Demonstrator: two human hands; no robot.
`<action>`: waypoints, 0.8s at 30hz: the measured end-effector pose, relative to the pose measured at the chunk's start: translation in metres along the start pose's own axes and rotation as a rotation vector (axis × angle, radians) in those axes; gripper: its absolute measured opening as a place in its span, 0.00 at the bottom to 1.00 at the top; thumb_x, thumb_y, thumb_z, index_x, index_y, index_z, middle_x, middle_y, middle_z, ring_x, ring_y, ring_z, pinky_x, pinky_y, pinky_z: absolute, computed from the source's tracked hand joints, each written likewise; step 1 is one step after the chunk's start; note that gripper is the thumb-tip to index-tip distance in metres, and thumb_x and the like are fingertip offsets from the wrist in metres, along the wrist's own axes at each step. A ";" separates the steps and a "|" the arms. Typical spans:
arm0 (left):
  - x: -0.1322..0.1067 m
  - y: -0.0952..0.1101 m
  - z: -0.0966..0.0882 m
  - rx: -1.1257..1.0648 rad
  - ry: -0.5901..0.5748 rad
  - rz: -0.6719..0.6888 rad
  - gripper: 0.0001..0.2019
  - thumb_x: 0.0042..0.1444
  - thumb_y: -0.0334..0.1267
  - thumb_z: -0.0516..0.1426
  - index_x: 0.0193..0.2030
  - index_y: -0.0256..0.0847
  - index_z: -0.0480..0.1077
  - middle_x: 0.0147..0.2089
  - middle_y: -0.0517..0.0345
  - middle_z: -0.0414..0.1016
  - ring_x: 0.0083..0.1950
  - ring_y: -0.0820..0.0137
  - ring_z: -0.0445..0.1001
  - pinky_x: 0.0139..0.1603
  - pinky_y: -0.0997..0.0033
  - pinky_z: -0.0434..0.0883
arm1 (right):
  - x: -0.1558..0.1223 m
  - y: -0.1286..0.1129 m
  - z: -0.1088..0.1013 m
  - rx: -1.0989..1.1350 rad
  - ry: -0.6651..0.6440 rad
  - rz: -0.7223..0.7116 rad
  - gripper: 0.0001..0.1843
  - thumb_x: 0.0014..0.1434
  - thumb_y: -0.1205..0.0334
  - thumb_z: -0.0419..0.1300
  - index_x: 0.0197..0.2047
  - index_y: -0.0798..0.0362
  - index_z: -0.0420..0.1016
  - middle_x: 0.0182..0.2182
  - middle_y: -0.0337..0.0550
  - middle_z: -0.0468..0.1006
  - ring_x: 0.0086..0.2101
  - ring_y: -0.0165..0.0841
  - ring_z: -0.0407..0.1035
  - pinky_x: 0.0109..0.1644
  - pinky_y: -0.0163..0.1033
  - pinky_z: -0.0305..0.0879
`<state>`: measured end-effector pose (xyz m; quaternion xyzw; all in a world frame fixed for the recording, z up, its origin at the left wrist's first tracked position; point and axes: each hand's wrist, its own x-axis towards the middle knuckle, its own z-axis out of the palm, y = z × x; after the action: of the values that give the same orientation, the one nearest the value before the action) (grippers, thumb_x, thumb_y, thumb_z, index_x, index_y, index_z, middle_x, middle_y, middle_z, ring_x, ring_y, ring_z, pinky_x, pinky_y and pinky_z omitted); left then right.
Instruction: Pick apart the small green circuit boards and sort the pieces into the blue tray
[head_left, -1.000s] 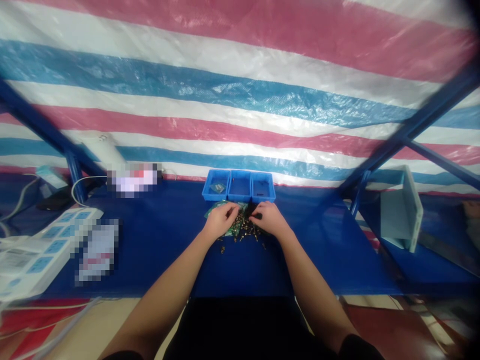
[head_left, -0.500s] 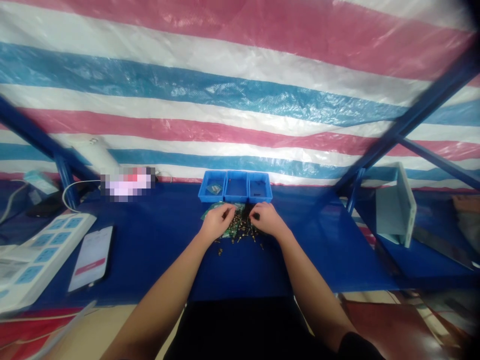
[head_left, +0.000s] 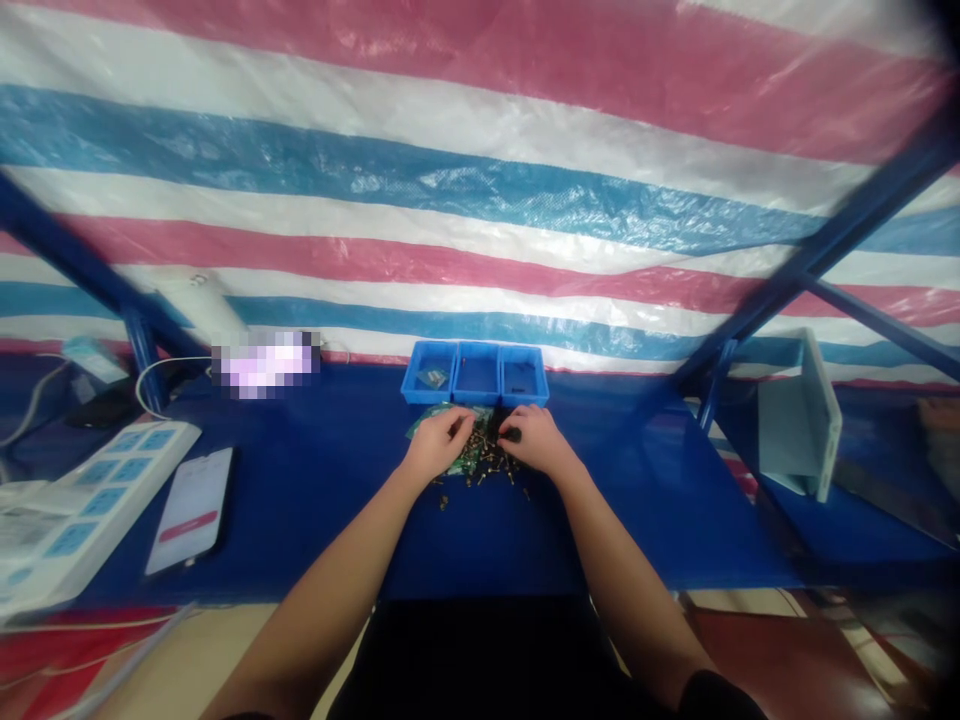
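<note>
My left hand (head_left: pixel 442 440) is over the left side of a pile of small brass-coloured screws (head_left: pixel 484 455), its fingers curled together. My right hand (head_left: pixel 534 436) is at the pile's right side with thumb and fingers closed; what either hand pinches is too small to make out. Under the pile and my left hand lies a green-tinted plastic bag (head_left: pixel 424 417). Dark small parts lie between the hands. Just beyond stand three joined blue bins: the left bin (head_left: pixel 413 391) holds a small clear packet, the middle bin (head_left: pixel 477 394) and right bin (head_left: pixel 525 394) show a few tiny dark pieces.
On the left are a phone (head_left: pixel 191 510) and a white power strip (head_left: pixel 112 500) with cables. A tablet in a stand (head_left: pixel 799 420) is at the right. Blue frame bars (head_left: pixel 780 290) rise on both sides before a striped tarp (head_left: pixel 480 180).
The whole view has shifted slightly, so things sit a little further right. Both hands stay at the pile with almost the same finger pose.
</note>
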<state>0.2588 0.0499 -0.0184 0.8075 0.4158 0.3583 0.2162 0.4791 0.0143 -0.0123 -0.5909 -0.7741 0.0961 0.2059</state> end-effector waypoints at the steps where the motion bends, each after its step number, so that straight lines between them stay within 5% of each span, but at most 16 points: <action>1: 0.000 0.000 0.000 -0.002 0.001 -0.003 0.12 0.64 0.45 0.52 0.43 0.42 0.74 0.30 0.59 0.76 0.28 0.72 0.72 0.33 0.74 0.68 | 0.000 -0.001 0.000 -0.002 -0.006 -0.001 0.06 0.54 0.57 0.67 0.35 0.47 0.81 0.37 0.43 0.76 0.42 0.38 0.66 0.48 0.43 0.55; 24: -0.001 -0.001 0.000 0.005 0.000 0.012 0.13 0.64 0.46 0.51 0.42 0.42 0.73 0.30 0.59 0.76 0.28 0.72 0.72 0.32 0.74 0.68 | 0.001 -0.011 0.008 -0.122 0.052 0.103 0.07 0.57 0.59 0.62 0.34 0.49 0.82 0.36 0.47 0.77 0.42 0.41 0.65 0.46 0.44 0.53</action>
<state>0.2582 0.0496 -0.0189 0.8105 0.4118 0.3585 0.2123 0.4657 0.0133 -0.0147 -0.6437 -0.7415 0.0438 0.1842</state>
